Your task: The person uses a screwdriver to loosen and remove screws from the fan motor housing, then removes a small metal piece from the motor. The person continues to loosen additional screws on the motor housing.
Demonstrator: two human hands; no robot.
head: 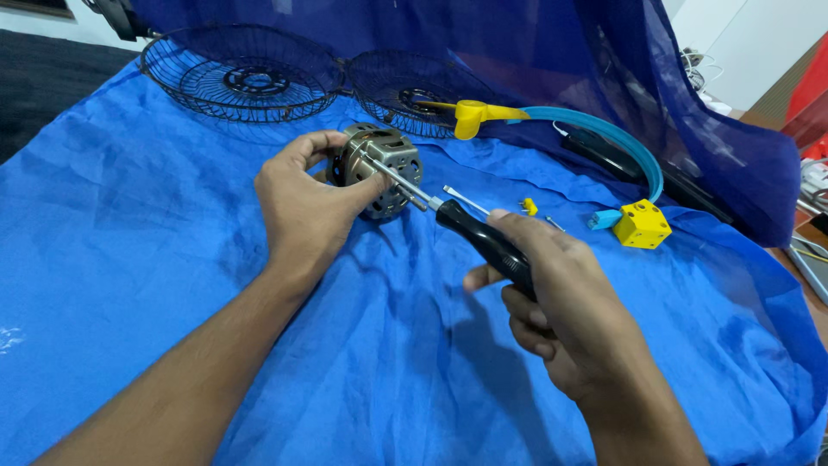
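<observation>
left hand (302, 203) grips fan motor (377, 168) | right hand (561, 293) clenches black-handled screwdriver (483, 240) | blue cloth (172, 216) beneath

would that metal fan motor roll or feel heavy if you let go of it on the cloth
The motor is likely heavy for its size: metal casing, copper windings showing. Its round body may roll on the cloth, though the soft folds would probably slow it. The left hand steadies it now.

Two black wire fan guards (241, 73) lie side by side at the far edge of the blue cloth (129, 259). To the right sit a yellow block (642, 224) and a curved blue strip (621, 142).
</observation>
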